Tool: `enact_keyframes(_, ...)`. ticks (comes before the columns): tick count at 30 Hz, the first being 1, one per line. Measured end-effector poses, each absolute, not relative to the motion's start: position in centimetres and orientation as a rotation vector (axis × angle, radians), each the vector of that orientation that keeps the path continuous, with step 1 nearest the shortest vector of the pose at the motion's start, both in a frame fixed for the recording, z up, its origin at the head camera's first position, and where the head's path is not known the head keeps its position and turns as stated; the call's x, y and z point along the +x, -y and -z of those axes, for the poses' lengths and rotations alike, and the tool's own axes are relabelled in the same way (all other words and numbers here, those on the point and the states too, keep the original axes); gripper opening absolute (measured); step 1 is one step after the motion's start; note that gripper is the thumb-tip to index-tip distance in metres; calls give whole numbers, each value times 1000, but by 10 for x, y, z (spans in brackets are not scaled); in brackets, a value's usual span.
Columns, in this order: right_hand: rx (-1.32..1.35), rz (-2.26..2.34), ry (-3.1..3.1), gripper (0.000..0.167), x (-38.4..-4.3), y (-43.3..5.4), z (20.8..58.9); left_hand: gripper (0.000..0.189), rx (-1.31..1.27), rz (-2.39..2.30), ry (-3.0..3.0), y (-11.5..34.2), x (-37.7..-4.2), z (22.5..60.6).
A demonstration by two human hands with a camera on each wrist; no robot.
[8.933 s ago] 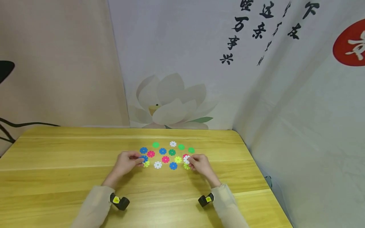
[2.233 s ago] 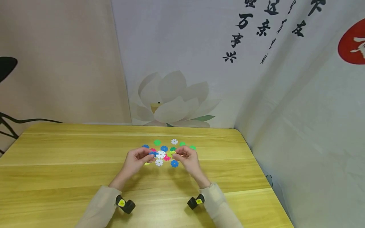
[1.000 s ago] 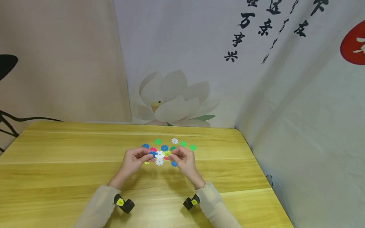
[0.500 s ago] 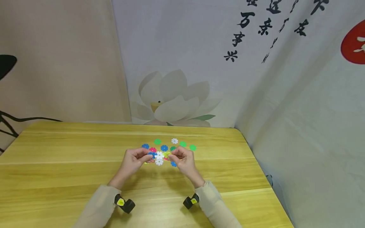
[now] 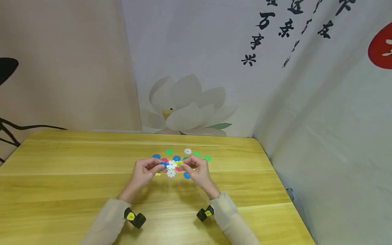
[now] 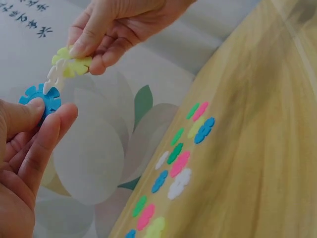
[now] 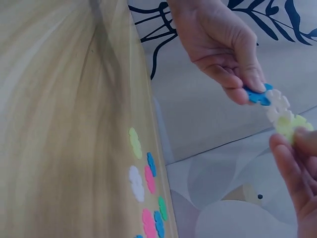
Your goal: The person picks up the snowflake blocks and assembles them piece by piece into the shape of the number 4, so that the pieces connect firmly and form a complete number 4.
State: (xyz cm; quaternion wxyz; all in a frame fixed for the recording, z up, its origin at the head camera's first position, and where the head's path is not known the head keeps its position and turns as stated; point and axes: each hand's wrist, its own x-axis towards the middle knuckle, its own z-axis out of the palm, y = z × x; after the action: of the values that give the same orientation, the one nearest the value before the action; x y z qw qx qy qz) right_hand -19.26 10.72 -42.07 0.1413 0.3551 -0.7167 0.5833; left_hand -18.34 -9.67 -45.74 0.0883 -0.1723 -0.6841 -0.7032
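Observation:
My left hand (image 5: pixel 143 174) pinches a blue notched snowflake disc (image 6: pixel 52 102) between thumb and fingers. My right hand (image 5: pixel 199 173) grips a yellow notched disc (image 6: pixel 78 66) by its edge. Between them a white disc (image 6: pixel 55 77) links the two in a short chain, its slots meeting the blue on one side and the yellow on the other. In the right wrist view the white disc (image 7: pixel 278 105) stands at an angle to the blue disc (image 7: pixel 258 95). The chain is held up above the table, over loose discs lying there. Fingertips cover part of the blue and yellow discs.
On the wooden table (image 5: pixel 92 190) lie several loose discs, among them a white disc (image 5: pixel 171 173), a blue disc (image 5: pixel 176 158) and a green disc (image 5: pixel 207 158). A printed curtain (image 5: pixel 190 51) hangs behind the table. A black cable (image 5: pixel 36 127) runs at the back left.
Earlier the left hand held a blue disc and the right a white one, apart. Later the white joined the blue, and the right hand brought a yellow disc leftward onto the white.

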Motion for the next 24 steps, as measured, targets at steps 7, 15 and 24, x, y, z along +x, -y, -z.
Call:
enact_keyframes(7,887,-1859,1955,12,-203,-106,443,7,-541,2095,1953,93,-186,449)
enact_keyframes(15,878,-1964,1889,17,-209,-106,449,9,-560,2147,1871,94,-187,447)
enact_keyframes(24,839,-2054,1850,31,-205,-99,446,15,-629,2222,1844,89,-187,453)
